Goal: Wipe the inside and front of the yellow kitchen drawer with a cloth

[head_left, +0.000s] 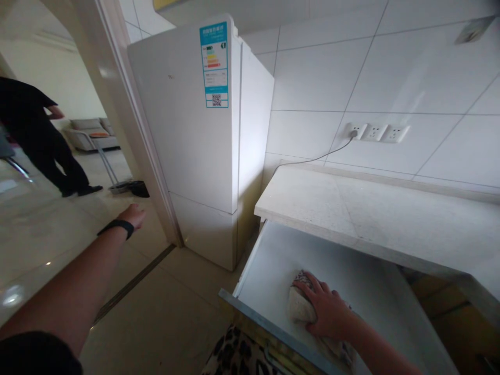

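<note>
My right hand (328, 312) is inside a pulled-out drawer (273, 250), its fingers curved over a bunched cloth (300, 307). The cloth is pale with a dark-patterned part, and it lies against the drawer's white bottom. Part of it is hidden under my palm and forearm. Away to the left, my left hand (134, 216) is held out above the tiled floor. Its fingers are curled in and nothing shows in them; a black band circles the wrist.
A white fridge (183, 130) stands left of the pale countertop (312, 192), which overhangs the drawer. A cord runs to wall sockets (375, 132). Through the doorway a person in black (39, 125) stands near a broom and dustpan (119, 186). Leopard-print fabric (238, 354) shows below the drawer front.
</note>
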{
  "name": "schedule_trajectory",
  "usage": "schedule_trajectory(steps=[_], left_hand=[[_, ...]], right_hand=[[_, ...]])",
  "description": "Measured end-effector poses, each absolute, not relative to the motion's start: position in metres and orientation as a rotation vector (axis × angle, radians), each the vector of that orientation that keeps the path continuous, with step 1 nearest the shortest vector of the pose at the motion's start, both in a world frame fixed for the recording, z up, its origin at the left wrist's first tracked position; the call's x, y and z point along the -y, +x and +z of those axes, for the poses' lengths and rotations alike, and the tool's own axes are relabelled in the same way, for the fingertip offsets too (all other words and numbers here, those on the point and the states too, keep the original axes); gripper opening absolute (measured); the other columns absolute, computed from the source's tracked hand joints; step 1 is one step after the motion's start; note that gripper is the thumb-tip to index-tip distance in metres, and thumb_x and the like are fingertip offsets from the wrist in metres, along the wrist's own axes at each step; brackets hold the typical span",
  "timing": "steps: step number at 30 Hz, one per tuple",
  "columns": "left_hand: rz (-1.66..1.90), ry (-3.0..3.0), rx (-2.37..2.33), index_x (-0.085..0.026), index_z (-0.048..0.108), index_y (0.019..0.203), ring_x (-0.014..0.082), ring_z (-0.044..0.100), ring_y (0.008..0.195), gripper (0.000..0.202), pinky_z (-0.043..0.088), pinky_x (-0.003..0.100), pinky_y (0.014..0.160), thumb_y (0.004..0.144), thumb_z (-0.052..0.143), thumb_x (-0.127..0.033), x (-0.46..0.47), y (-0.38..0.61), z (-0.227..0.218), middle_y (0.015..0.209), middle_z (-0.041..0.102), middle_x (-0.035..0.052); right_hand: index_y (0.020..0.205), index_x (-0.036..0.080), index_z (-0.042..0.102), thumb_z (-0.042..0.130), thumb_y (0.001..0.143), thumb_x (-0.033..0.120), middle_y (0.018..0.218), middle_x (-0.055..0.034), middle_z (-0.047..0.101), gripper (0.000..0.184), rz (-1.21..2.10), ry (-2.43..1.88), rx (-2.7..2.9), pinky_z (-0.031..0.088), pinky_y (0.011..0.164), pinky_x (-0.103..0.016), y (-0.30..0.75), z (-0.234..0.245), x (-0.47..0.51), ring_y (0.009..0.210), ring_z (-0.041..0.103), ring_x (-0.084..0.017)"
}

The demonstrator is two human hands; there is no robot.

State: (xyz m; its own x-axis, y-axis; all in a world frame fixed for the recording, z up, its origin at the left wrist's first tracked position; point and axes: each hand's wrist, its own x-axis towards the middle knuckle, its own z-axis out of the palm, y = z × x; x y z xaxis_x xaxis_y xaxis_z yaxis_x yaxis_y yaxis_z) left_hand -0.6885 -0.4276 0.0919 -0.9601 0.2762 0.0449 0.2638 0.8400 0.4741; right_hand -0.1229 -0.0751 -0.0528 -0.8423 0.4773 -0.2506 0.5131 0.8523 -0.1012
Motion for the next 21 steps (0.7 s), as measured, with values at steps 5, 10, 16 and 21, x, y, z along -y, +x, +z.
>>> schedule_trajectory(steps=[5,10,16,21], left_hand=[[0.719,0.160,-2.839,-0.008,0.023,0.151,0.0187,0.056,0.060,0.069,0.044,0.029,0.058,0.093,0.041,-0.041,0.437,-0.698,0.092,0.071,0.059,0.0019],[0.698,0.085,-2.778,-0.015,0.021,0.153,0.0191,0.055,0.058,0.069,0.043,0.029,0.056,0.093,0.040,-0.042,0.445,-0.701,0.081,0.073,0.057,0.0007],[0.678,0.054,-2.765,-0.017,0.022,0.152,0.0198,0.055,0.057,0.069,0.042,0.029,0.056,0.091,0.040,-0.044,0.450,-0.699,0.074,0.069,0.055,-0.0005],[0.651,0.086,-2.691,-0.014,0.037,0.140,0.0210,0.057,0.061,0.059,0.044,0.029,0.057,0.090,0.043,-0.044,0.442,-0.692,0.069,0.068,0.057,0.0008]], right_hand=[[0.152,0.040,0.034,0.075,0.052,0.036,0.166,-0.0113,0.012,0.108,-0.243,0.753,-2.813,0.034,0.098,-0.061,-0.123,-0.046,0.079,0.133,0.038,-0.046],[0.152,0.041,0.034,0.072,0.053,0.030,0.166,-0.0099,0.012,0.106,-0.266,0.720,-2.826,0.035,0.098,-0.060,-0.124,-0.045,0.079,0.134,0.037,-0.045],[0.150,0.041,0.037,0.071,0.054,0.026,0.165,-0.0092,0.014,0.103,-0.291,0.721,-2.821,0.036,0.096,-0.059,-0.127,-0.039,0.080,0.131,0.039,-0.045],[0.149,0.043,0.038,0.072,0.054,0.024,0.165,-0.0083,0.015,0.102,-0.292,0.663,-2.819,0.034,0.099,-0.059,-0.128,-0.035,0.081,0.132,0.039,-0.044]])
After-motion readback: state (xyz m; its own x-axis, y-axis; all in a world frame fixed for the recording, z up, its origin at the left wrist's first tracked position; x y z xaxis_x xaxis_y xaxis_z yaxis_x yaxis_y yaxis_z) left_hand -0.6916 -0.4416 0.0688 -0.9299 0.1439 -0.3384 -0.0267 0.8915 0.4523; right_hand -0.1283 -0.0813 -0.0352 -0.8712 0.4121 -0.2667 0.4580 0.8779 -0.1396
